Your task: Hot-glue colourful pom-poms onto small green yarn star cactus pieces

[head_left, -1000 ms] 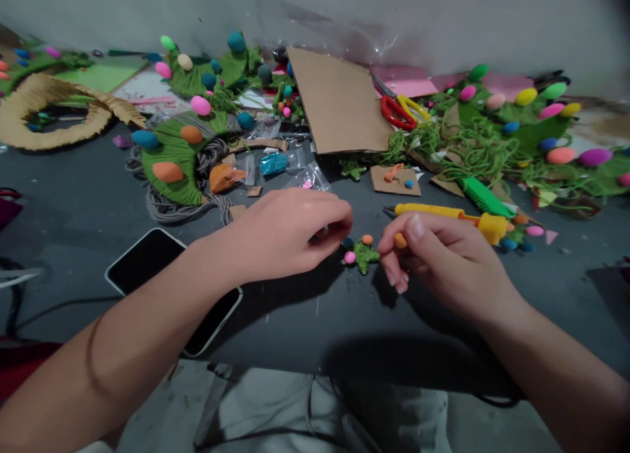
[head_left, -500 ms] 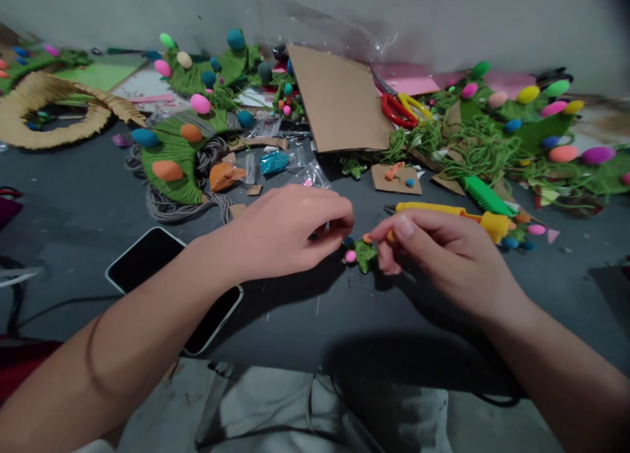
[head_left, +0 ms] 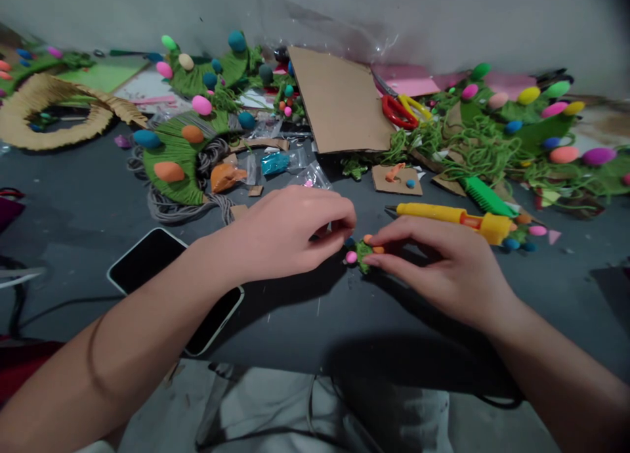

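Note:
A small green yarn piece [head_left: 363, 256] with little coloured balls stands out over the dark table. A pink ball [head_left: 351, 257] shows at its left side, and an orange ball [head_left: 378, 249] touches its right side by my fingers. My right hand [head_left: 443, 262] grips the yarn piece from the right between thumb and fingertips. Just left of it, my left hand [head_left: 300, 233] is closed with curled fingertips pressed together. A blue ball [head_left: 349, 241] peeks out beside those fingertips; whether they hold it is hidden.
A yellow glue gun [head_left: 433, 211] lies behind my right hand. Partly under my left forearm rests a phone [head_left: 147, 259]. Farther back are brown cardboard [head_left: 339, 105], red-handled scissors [head_left: 398, 113], a green comb [head_left: 485, 195], tangled green yarn [head_left: 485, 152] and a straw-coloured ring [head_left: 29, 134].
My right hand has brought the orange ball left to the yarn piece, and its thumb and fingers have straightened around it. The left hand has barely moved.

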`<state>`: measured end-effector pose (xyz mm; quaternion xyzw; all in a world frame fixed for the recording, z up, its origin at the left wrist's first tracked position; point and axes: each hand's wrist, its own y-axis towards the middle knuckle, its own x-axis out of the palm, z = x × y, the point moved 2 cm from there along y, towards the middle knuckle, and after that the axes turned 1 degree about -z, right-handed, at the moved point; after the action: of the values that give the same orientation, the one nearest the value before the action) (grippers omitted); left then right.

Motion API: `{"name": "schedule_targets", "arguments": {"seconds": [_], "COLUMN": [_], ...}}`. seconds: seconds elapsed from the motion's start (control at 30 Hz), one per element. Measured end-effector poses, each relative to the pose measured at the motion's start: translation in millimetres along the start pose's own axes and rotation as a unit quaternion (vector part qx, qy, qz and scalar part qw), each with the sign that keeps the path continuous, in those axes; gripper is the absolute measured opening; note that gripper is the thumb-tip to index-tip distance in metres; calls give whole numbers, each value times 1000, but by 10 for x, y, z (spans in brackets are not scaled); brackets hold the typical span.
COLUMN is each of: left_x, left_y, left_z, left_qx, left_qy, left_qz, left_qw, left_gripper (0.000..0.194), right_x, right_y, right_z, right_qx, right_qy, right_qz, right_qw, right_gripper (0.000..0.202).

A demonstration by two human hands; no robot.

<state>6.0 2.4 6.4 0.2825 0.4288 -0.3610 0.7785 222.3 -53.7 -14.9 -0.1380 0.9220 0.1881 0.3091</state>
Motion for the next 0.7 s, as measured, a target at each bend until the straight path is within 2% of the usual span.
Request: {"name": "schedule_targets", "arguments": {"seconds": [0.13, 0.27, 0.33, 0.4, 0.53, 0.6, 0.7], "left_x": [-8, -17, -14, -10, -5, -2, 6], "left_y": [9, 6, 5, 9, 13, 5, -10], "left_z": [10, 24, 26, 25, 21, 20, 28], "left_qx": [10, 17, 16, 17, 31, 33, 33], "left_qy": [-7, -15, -16, -20, -33, -39, -59], "left_qz": [2, 8, 9, 7, 12, 19, 39], "left_qw": [1000, 1000, 1000, 1000, 999, 999, 997], "left_gripper": [14, 11, 11, 12, 13, 17, 32], "right_x": [11, -3, -5, 3, 35, 32, 14], "right_y": [-15, -12, -8, -10, -32, -41, -38], "right_z": [-7, -40, -44, -38, -28, -31, -43], "right_qx": [-19, -13, -11, -13, -4, 18, 52], "right_qy": [-23, -23, -28, -34, -21, -6, 16], "right_qz": [-9, -41, -35, -13, -5, -15, -37], "right_qw": [1000, 999, 999, 999, 1000, 1000, 998], "right_gripper": [19, 11, 14, 7, 17, 20, 17]}}
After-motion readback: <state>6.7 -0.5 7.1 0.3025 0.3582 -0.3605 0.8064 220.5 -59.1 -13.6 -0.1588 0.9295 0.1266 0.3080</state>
